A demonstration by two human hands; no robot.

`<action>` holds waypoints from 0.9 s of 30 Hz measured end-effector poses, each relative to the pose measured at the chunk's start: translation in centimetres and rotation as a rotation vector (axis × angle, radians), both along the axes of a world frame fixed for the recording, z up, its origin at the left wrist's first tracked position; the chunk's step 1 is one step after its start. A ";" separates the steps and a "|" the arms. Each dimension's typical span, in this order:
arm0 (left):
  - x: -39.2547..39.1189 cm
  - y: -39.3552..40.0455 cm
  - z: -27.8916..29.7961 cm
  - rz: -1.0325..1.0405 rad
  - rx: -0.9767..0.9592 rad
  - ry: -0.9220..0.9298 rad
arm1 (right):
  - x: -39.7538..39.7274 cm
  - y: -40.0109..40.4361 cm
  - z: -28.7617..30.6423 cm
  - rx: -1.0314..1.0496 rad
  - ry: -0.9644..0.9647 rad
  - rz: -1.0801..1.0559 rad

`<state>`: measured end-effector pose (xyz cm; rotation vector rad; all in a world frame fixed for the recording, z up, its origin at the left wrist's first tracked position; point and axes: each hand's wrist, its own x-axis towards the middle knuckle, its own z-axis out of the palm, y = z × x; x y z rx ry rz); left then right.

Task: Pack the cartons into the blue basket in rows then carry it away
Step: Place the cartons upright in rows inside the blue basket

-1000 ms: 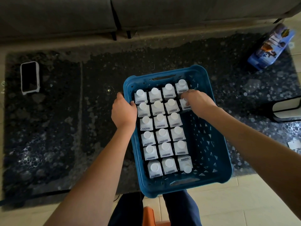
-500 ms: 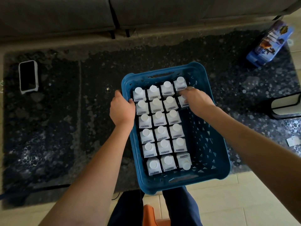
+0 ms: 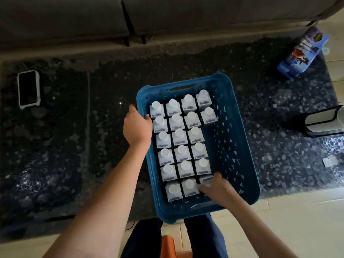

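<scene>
- Phone [image 3: 28,89] lay far left on the dark table [image 3: 93,146].
- My left hand [image 3: 136,127] gripped the blue basket [image 3: 242,146] by its left rim.
- Cartons [image 3: 181,138] stood in rows inside it, filling its left part.
- My right hand [image 3: 216,189] rested on the nearest carton of the third column; whether my fingers clasped it, I cannot tell.

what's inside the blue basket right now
White-capped cartons fill the left part of the blue basket; its right side is bare. The right hand covers one near carton.

Twenty cartons [image 3: 180,137], one blue basket [image 3: 242,155], one phone [image 3: 28,89], two hands.
</scene>
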<state>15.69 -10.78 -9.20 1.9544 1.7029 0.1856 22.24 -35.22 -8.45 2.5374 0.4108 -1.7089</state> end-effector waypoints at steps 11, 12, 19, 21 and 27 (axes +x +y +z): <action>0.1 0.0 0.0 0.012 -0.009 -0.016 | 0.8 -0.6 -2.1 0.118 0.025 -0.056; 0.1 0.0 0.0 0.013 -0.010 -0.017 | 0.7 -0.7 -2.0 0.121 0.027 -0.053; 0.1 0.1 0.1 0.018 -0.015 -0.013 | 0.7 -0.3 -1.2 0.174 0.043 -0.028; 0.1 0.0 0.2 0.014 -0.012 -0.006 | 0.8 -0.2 -1.2 0.169 0.035 -0.042; 0.2 0.0 0.2 0.014 -0.012 0.006 | 0.6 -0.5 -1.7 0.134 0.003 -0.030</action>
